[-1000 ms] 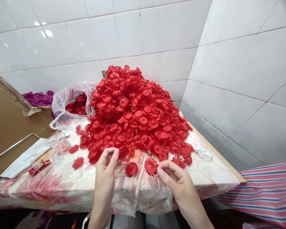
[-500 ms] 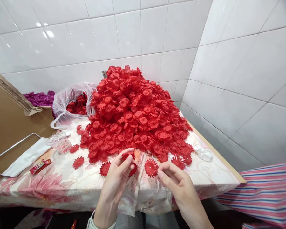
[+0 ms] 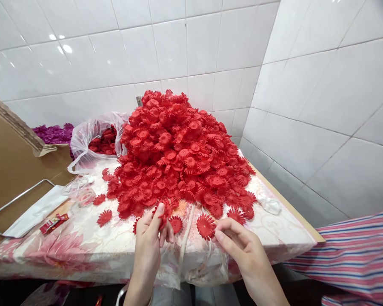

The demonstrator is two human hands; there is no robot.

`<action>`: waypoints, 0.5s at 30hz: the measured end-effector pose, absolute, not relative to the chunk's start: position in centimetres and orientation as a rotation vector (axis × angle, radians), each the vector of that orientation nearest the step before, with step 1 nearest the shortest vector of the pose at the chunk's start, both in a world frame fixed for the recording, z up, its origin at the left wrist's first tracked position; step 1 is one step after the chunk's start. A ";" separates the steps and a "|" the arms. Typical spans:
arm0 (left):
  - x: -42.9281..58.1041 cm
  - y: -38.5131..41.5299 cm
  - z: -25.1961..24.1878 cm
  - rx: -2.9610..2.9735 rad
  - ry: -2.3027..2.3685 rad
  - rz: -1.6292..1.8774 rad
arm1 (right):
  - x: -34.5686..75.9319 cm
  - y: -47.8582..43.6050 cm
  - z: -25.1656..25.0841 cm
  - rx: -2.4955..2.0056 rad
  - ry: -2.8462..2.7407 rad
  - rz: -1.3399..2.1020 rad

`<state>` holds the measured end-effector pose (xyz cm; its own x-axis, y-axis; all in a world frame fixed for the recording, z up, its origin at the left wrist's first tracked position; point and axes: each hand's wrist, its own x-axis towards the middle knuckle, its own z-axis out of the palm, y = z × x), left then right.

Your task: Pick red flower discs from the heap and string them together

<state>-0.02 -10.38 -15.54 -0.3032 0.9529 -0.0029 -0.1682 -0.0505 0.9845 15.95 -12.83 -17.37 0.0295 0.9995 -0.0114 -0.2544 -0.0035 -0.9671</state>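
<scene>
My left hand (image 3: 150,233) is closed, its thumb pressing against a red fabric flower (image 3: 166,209); part of that flower is hidden by the fingers. My right hand (image 3: 241,244) pinches thumb to index finger, with another red flower (image 3: 206,227) at the fingertips, its jagged petals facing me. Whether the pinch is on the petal edge or on something thin I cannot tell. Between the hands a loose red flower (image 3: 175,224) lies on the cloth. Just beyond them rises a large heap of red flowers (image 3: 181,157).
Left of the heap, a clear plastic bag (image 3: 81,140) holds darker red flowers. Purple flowers (image 3: 52,134) show behind a cardboard box (image 3: 22,157). A red wrapper (image 3: 54,223) and white paper (image 3: 35,210) lie on the floral tablecloth (image 3: 73,250). Striped fabric (image 3: 347,255) hangs at right.
My left hand has turned and moved slightly left, bringing the flower up at its thumb. My right hand and its flower have shifted slightly right. The view has moved a little.
</scene>
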 end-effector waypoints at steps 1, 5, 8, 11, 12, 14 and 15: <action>-0.3 -10.4 -15.4 0.975 1.318 1.508 | 15.9 -12.9 -17.3 -1.044 -0.976 1.299; -2.0 -9.5 -14.0 1.318 1.544 1.261 | 16.0 -13.1 -17.2 -1.042 -0.963 1.297; -3.5 -7.1 -12.0 1.823 1.875 0.955 | 16.3 -13.0 -17.6 -1.045 -0.978 1.286; -4.4 -3.9 -10.4 2.133 2.171 0.629 | 16.5 -12.8 -18.3 -1.025 -1.052 1.274; -4.6 -2.9 -10.1 2.169 2.233 0.577 | 16.5 -12.8 -18.5 -1.013 -1.082 1.273; -5.0 -1.5 -9.7 2.228 2.334 0.484 | 16.5 -12.7 -18.8 -0.998 -1.117 1.274; -5.2 -1.0 -9.7 2.260 2.373 0.440 | 16.5 -12.7 -18.9 -0.994 -1.122 1.276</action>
